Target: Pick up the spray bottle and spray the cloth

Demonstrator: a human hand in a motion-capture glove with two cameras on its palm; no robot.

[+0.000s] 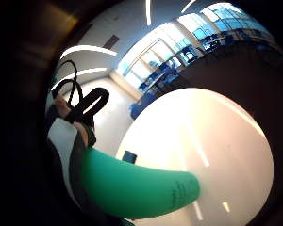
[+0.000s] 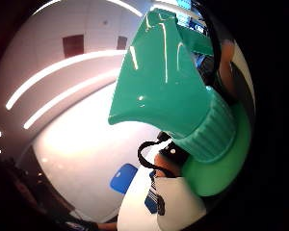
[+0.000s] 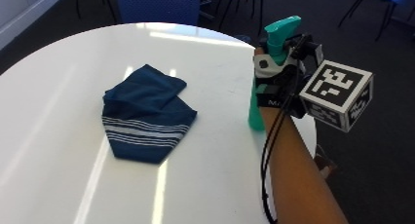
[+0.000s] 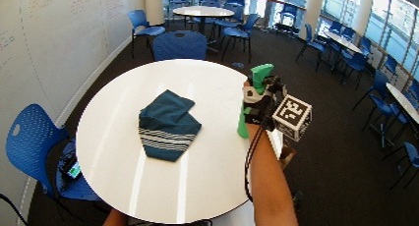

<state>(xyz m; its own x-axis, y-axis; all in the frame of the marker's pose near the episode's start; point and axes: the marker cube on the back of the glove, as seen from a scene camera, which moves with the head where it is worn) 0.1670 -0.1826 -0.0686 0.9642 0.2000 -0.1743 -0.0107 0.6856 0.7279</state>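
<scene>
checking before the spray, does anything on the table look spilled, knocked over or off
Nothing stands out. The right hand holds the green spray bottle upright near the table edge. The folded blue cloth lies flat, apart from it, with no spill visible.

Round white table — folded dark-blue striped cloth lying on it, near centre.

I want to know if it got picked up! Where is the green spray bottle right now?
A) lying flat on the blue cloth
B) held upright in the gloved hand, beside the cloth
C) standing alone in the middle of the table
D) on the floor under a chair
B: the gloved right hand grips the green spray bottle upright near the table's edge, apart from the folded blue cloth.
</scene>
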